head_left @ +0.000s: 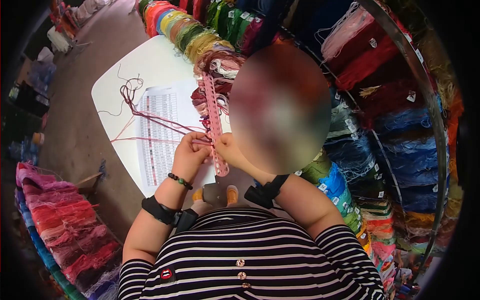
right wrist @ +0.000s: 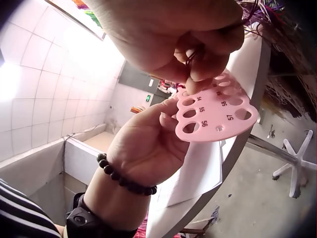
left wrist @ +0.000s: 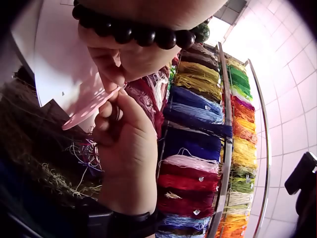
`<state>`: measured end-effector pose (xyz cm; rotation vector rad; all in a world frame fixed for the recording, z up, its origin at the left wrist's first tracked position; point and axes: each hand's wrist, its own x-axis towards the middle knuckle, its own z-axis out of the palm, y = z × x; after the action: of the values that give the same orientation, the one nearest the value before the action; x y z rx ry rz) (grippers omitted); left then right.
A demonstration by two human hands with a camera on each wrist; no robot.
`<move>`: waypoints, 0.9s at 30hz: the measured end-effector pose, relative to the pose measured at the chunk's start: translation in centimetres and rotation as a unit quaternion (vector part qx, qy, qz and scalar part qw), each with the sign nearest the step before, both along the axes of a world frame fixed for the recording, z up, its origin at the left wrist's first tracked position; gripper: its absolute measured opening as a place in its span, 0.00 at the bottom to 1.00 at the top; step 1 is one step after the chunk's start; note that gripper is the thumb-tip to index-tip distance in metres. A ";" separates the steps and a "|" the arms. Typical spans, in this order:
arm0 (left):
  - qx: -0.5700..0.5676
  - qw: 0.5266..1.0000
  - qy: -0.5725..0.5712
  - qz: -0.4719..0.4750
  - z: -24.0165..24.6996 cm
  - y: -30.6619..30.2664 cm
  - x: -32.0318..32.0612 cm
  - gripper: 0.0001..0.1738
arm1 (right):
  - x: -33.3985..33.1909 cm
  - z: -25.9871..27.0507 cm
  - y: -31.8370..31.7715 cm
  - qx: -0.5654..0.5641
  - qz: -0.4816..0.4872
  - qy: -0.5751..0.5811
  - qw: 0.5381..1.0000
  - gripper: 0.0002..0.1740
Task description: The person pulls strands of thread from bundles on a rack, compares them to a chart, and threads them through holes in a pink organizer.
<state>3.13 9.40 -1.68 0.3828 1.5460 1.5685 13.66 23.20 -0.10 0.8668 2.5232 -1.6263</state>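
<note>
A long pink thread card [head_left: 214, 107] with holes along both edges, numbered in the right wrist view, lies between the hands near the table's front edge. My left hand [head_left: 189, 154], wearing a bead bracelet, grips the card's left edge, fingers partly behind it. From the other side, my right hand [head_left: 231, 150] meets it with curled fingers, pinching dark thread [right wrist: 194, 55] close over the holes. Dark purple strands [head_left: 165, 121] run from the card across the table to a loose tangle. Further up, short threads [head_left: 205, 121] are tied through holes.
Beneath the strands, a printed chart [head_left: 159, 107] lies on the white table [head_left: 111, 82]. Colourful skeins [head_left: 185, 32] hang in a row behind it. More skeins fill racks [head_left: 405, 135] on the right and a stand [head_left: 65, 220] at lower left. A blurred oval covers the area right of the card.
</note>
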 end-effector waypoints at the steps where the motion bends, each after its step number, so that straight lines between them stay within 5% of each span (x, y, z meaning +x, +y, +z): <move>1: -0.003 1.000 0.004 0.000 0.1 0.0 0.0 0.21 | 0.0 0.3 -0.1 0.013 0.003 0.010 1.000 0.15; 9: -0.039 0.998 0.055 0.002 0.0 -0.2 -0.2 0.22 | -0.4 0.1 -0.6 0.061 0.028 0.004 0.998 0.15; 15: -0.023 0.993 0.112 0.008 -1.3 -1.7 -0.8 0.19 | -0.5 -3.2 -1.1 -0.144 -0.028 0.042 0.988 0.15; 27: -0.020 0.998 0.051 0.000 -2.0 -1.2 -1.3 0.24 | -1.8 -1.2 -1.5 0.145 0.087 -0.041 0.985 0.12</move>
<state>1.79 8.16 -3.67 0.4468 1.6533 1.5361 11.81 21.66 -1.25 0.6870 2.7301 -1.1698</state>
